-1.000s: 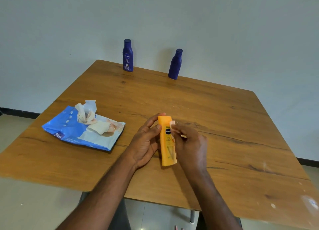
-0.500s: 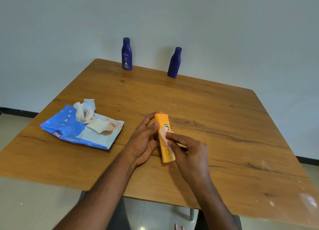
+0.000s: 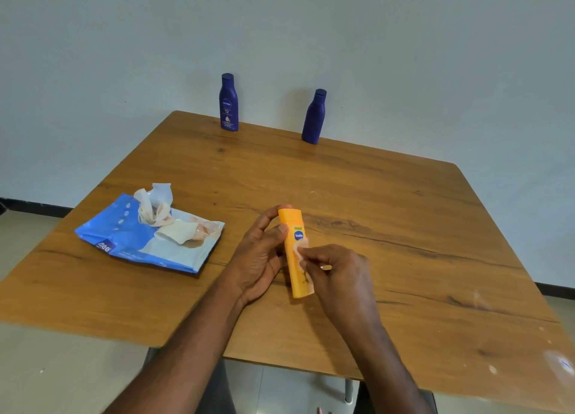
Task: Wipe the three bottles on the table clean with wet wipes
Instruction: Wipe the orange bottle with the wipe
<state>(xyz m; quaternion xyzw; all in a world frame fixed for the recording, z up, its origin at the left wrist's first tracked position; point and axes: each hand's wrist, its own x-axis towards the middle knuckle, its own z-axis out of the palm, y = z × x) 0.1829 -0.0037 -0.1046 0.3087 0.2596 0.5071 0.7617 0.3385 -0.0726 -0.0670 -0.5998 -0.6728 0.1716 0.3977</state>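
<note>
From the head camera, we look down at a wooden table [image 3: 389, 227]; our left hand [image 3: 261, 258] curls round the yellow bottle [image 3: 297, 252], thumb on its face and fingers behind its top, holding it near the front middle of the table; whether its base touches the wood we cannot tell. Our right hand [image 3: 336, 273] pinches a small crumpled wet wipe [image 3: 300, 247] against the bottle's front, just below the label. We judge the first of three bottles to be mid-wipe, its lower half partly hidden by the right hand; how much of it is clean the picture does not show. Two blue bottles, one labelled [image 3: 228, 102] and one plain-backed [image 3: 314, 116], stand upright at the far edge, well apart from our hands, apparently awaiting their turn. The wipe pack [image 3: 124, 242] lies open to the left, a sheet sticking up from it.
</note>
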